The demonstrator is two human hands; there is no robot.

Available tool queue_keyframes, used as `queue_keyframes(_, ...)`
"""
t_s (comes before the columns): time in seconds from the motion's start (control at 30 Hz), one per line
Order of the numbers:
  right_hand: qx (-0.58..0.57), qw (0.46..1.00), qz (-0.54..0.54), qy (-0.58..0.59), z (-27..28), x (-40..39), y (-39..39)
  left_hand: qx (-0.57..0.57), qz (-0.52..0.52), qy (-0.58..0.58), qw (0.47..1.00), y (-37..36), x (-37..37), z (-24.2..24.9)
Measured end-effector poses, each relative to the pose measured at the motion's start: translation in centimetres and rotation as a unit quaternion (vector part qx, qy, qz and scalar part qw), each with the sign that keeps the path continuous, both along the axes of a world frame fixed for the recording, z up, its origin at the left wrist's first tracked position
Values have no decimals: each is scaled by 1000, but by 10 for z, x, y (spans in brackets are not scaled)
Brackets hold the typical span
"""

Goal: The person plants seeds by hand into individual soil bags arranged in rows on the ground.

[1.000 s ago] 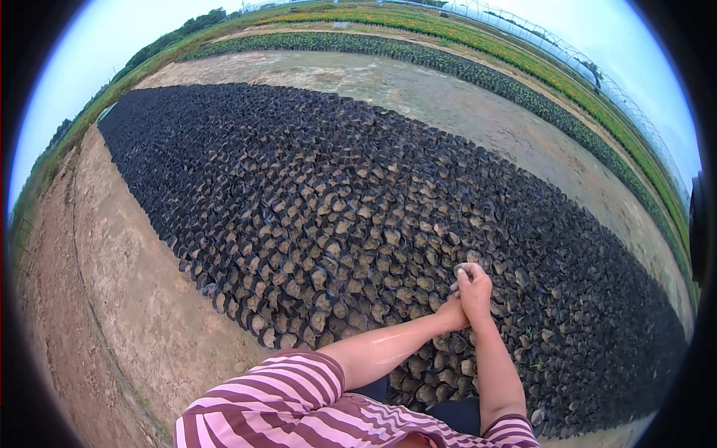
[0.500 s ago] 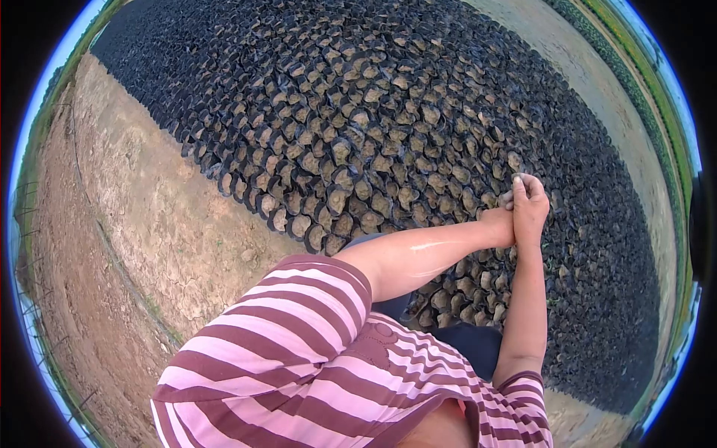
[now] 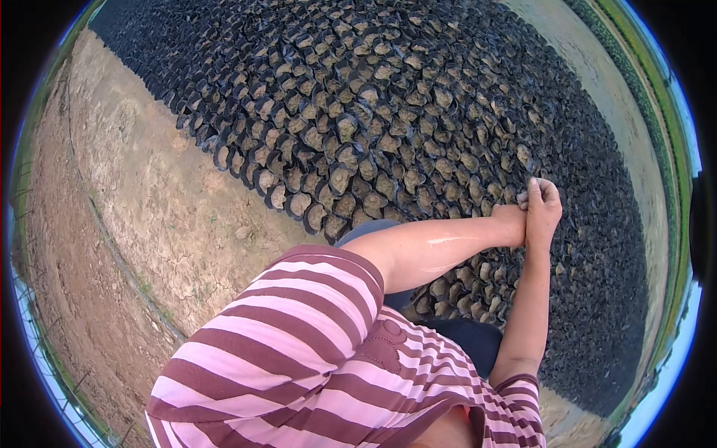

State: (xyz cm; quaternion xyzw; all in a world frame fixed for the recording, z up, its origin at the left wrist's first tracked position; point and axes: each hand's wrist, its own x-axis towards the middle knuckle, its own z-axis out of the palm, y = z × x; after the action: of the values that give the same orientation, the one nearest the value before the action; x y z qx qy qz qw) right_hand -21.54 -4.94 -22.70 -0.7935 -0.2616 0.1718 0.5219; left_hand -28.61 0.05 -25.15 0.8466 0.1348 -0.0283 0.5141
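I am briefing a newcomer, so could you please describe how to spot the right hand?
Find the broad bed of soil-filled black containers, then go up and right from the striped shirt. There the right hand ends the steeper forearm. Unlike the left hand, which it partly hides, it shows in front.

Cracked tan ground point(image 3: 172, 194) at left; thin hose-like line point(image 3: 113, 252) along it, reddish earth point(image 3: 63, 254) beyond. Far right: pale path point(image 3: 564, 37), green plant row point(image 3: 633, 81), sky point(image 3: 681, 336).

Dry earth point(image 3: 172, 172) packed with soil-filled black bags point(image 3: 385, 187)
They crowd together from upper left to lower right; a thin hose-like line point(image 3: 122, 263) lies over at the left, along bare earth.
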Motion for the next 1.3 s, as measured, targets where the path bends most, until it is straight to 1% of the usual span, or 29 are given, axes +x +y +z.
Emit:
queue_keyframes(0.13,-2,1000,4,13,0,-1,-2,23,-5,28,999,-5,2,-5)
queue_keyframes(0.2,3,1000,2,16,1,-4,-3,2,-38,41,998,-5,5,-8)
queue_keyframes(0.27,38,995,-23,95,3,-2,-6,2,-61,45,997,-6,10,-17)
queue_keyframes(0.3,64,990,-40,123,5,2,-10,44,-74,62,994,-1,7,-14)
queue_keyframes(0.33,83,986,-58,136,10,9,-18,86,-136,66,985,13,6,-12)
queue_keyframes(0.37,103,980,-75,151,14,18,-30,89,-195,37,976,34,7,-14)
queue_keyframes(0.4,121,974,-92,168,17,28,-47,56,-193,-7,980,57,13,-38)
queue_keyframes(0.43,125,973,-96,167,15,42,-72,40,-160,-14,986,92,2,-38)
queue_keyframes(0.47,103,974,-122,162,12,52,-101,68,-120,-14,990,130,1,-53)
queue_keyframes(0.5,80,973,-153,153,6,59,-135,99,-39,-25,994,169,-9,-65)
queue_keyframes(0.53,50,970,-177,160,-4,64,-176,105,102,-29,989,201,-26,-77)
queue_keyframes(0.57,34,957,-224,182,-14,60,-215,119,237,-36,963,226,-43,-88)
queue_keyframes(0.6,35,942,-265,202,-35,54,-265,131,336,-56,931,248,-57,-115)
queue_keyframes(0.67,-14,895,-371,246,-80,12,-361,150,332,-6,931,272,-86,-146)
queue_keyframes(0.7,-95,878,-359,303,-116,-11,-429,138,307,11,941,275,-94,-156)
queue_keyframes(0.73,-423,889,-81,155,-143,-21,-486,147,300,2,942,280,-96,-169)
queue_keyframes(0.77,-624,755,165,-117,-169,-31,-541,155,291,-6,944,283,-98,-185)
queue_keyframes(0.8,-626,765,137,-72,-166,-42,-553,160,282,-11,946,281,-99,-201)
queue_keyframes(0.9,-615,785,53,60,-149,-76,-558,212,273,39,938,287,-93,-222)
queue_keyframes(0.93,-609,785,23,108,-137,-93,-561,231,263,59,935,286,-92,-228)
queue_keyframes(0.97,-602,783,-8,155,-111,-111,-540,252,256,74,930,286,-90,-232)
queue_keyframes(1.0,-564,759,-167,279,-94,-96,-501,267,248,79,928,286,-87,-234)
queue_keyframes(1.03,-615,775,-70,130,-95,-71,-494,281,242,84,925,282,-87,-230)
queue_keyframes(1.07,-644,764,32,-23,-95,-43,-490,296,237,90,921,278,-88,-226)
queue_keyframes(1.13,-604,791,39,-88,-94,-2,-435,325,234,67,914,277,-89,-225)
queue_keyframes(1.17,-592,803,33,-60,-106,21,-420,339,226,54,912,275,-91,-227)
queue_keyframes(1.23,-507,860,-2,-60,-140,49,-380,358,211,31,909,271,-96,-228)
queue_keyframes(1.27,-513,852,9,-102,-147,53,-345,368,191,28,910,272,-97,-228)
queue_keyframes(1.3,-488,871,-27,-56,-173,66,-329,377,171,26,910,271,-96,-227)
